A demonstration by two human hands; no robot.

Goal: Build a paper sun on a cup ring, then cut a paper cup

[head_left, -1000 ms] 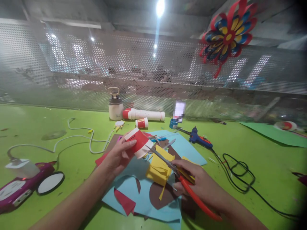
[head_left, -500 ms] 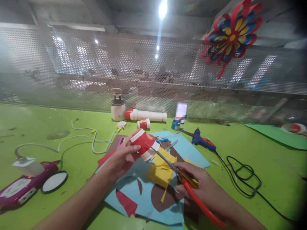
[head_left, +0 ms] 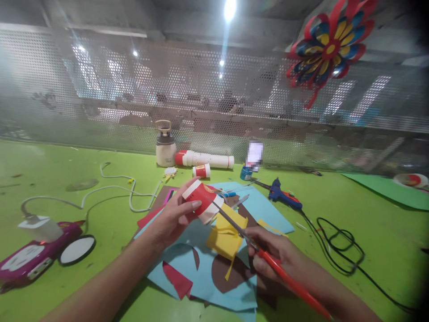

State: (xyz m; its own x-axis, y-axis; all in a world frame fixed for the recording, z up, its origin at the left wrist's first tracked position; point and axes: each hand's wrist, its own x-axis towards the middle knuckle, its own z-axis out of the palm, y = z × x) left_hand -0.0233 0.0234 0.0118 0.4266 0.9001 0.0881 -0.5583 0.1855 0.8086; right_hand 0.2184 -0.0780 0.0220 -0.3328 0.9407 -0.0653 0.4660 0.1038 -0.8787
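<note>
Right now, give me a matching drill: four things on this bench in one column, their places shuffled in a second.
1. cup
2. scissors
3. glue gun
4. paper flower

a. hanging on the mesh, top right
b. in the right hand
c. lying on the table, right of the blue paper
d. in the left hand

Pairs: 1-d, 2-b, 3-c, 4-a
</note>
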